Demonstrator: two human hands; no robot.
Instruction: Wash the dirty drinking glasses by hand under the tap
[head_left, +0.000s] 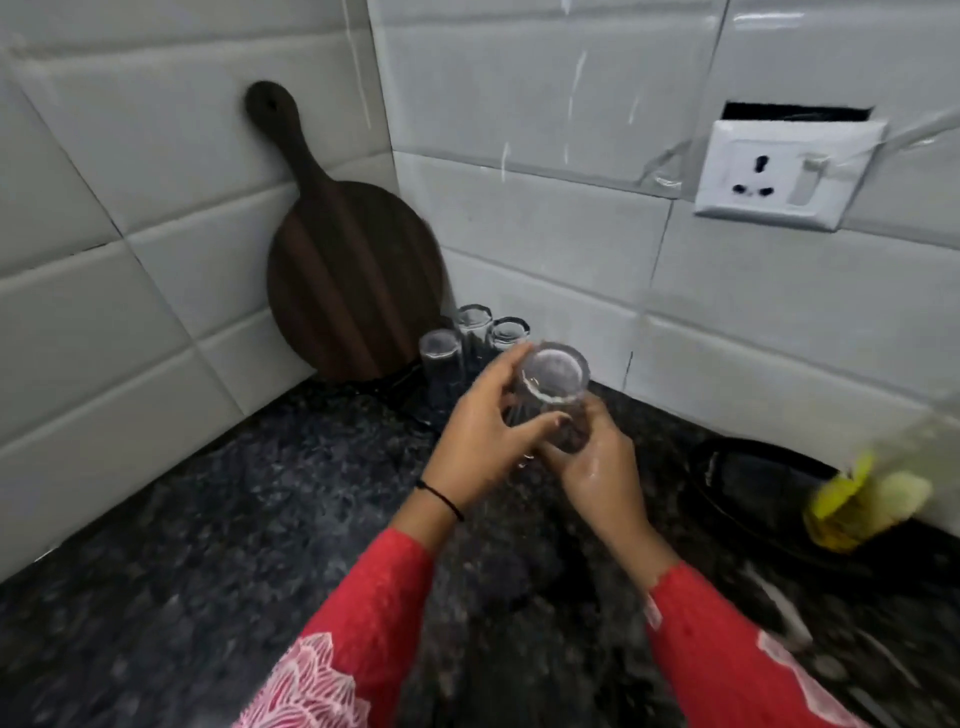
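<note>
A clear drinking glass (553, 387) is held above the dark speckled counter (234, 545), its round end turned towards me. My left hand (480, 441) grips it from the left with the thumb across its side. My right hand (597, 467), wet, holds it from below on the right. Behind it, three more clear glasses (470, 343) stand upside down together in the corner by the tiled wall. No tap or sink is in view.
A dark round wooden board (348, 260) leans in the tiled corner. A white wall socket (784, 174) is at upper right. A black pan or plate (748, 478) and a blurred yellow-green bottle (857, 509) sit at the right.
</note>
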